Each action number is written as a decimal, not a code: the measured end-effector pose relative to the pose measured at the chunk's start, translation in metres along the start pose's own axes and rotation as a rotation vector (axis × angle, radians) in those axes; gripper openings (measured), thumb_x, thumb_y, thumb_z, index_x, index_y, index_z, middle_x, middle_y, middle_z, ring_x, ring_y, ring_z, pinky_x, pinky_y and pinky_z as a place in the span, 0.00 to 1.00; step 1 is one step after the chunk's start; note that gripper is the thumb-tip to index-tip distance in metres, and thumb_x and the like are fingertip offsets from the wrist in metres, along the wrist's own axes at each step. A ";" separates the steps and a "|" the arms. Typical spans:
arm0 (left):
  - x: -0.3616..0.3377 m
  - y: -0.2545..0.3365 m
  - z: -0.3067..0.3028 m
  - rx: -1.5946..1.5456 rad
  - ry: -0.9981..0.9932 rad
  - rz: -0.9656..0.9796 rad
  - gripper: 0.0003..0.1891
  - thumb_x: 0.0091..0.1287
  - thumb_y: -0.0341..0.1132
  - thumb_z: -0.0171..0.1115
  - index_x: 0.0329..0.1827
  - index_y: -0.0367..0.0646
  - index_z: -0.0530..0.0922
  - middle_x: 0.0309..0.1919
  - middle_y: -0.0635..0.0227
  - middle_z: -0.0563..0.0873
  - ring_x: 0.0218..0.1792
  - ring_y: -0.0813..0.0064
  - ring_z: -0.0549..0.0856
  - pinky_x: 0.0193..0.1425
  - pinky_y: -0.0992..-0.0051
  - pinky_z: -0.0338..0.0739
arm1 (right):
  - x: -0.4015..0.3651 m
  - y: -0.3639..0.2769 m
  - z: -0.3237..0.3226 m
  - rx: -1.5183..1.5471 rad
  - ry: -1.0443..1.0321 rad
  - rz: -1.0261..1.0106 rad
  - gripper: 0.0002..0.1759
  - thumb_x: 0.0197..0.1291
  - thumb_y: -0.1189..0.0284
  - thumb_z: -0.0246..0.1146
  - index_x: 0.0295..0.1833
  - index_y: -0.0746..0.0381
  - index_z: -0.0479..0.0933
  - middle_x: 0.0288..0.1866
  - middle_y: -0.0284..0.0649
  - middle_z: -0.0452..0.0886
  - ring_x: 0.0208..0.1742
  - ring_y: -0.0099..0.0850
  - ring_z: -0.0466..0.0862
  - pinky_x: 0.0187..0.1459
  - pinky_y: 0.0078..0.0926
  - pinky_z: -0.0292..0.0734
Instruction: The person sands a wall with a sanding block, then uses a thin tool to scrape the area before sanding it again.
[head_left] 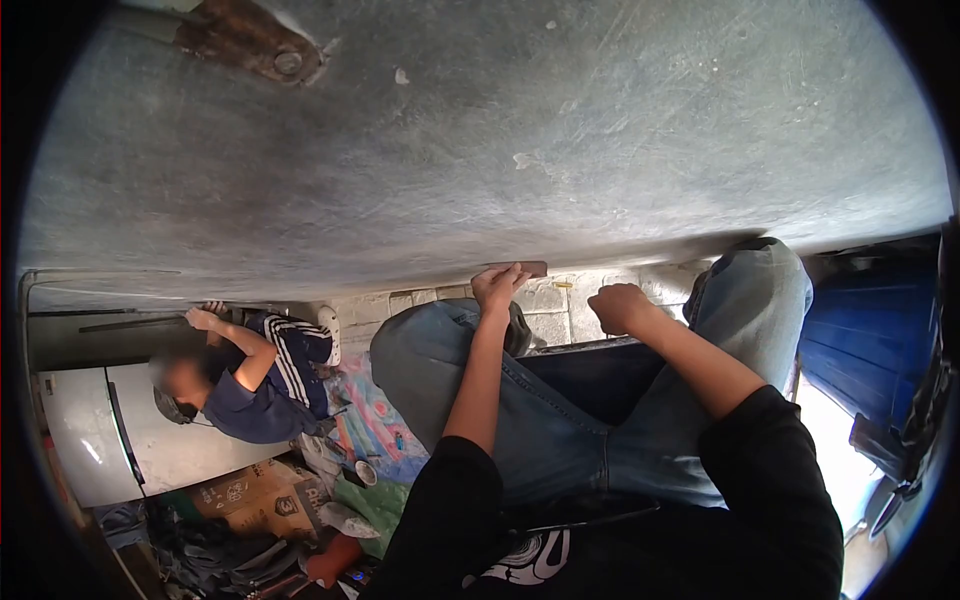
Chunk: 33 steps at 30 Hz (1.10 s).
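A large grey, scuffed body panel [500, 150] fills the upper view. My left hand [497, 287] reaches up to its lower edge, fingers shut on a small flat brownish block [532, 268] pressed against the panel. My right hand [618, 306] is a closed fist just below the same edge, right of the left hand. Nothing shows inside it. My knees in blue jeans [560, 420] sit under both arms.
Another person in a dark striped top [265, 385] works at the panel's lower edge on the left, beside a white rounded panel [90, 430]. Cardboard [250, 495], cloths and clutter lie below. A rusty patch [255, 45] marks the panel's top left. A blue surface [870, 340] stands right.
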<state>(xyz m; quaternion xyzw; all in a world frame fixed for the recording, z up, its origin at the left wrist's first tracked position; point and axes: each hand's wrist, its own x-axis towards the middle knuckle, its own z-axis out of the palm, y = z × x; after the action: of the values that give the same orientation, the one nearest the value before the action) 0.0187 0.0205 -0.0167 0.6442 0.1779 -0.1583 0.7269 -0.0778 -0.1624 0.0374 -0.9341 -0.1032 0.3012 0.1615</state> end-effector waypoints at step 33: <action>-0.001 0.009 0.004 0.089 -0.032 -0.040 0.04 0.51 0.17 0.54 0.29 0.24 0.73 0.30 0.55 0.78 0.31 0.68 0.80 0.38 0.73 0.81 | 0.000 0.001 -0.001 -0.013 -0.001 0.030 0.10 0.42 0.75 0.54 0.33 0.60 0.77 0.34 0.43 0.78 0.38 0.37 0.79 0.37 0.33 0.74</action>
<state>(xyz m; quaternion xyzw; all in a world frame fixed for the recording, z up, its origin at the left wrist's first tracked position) 0.0225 0.0179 -0.0078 0.6696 0.1718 -0.1909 0.6968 -0.0767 -0.1635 0.0375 -0.9365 -0.0910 0.3033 0.1507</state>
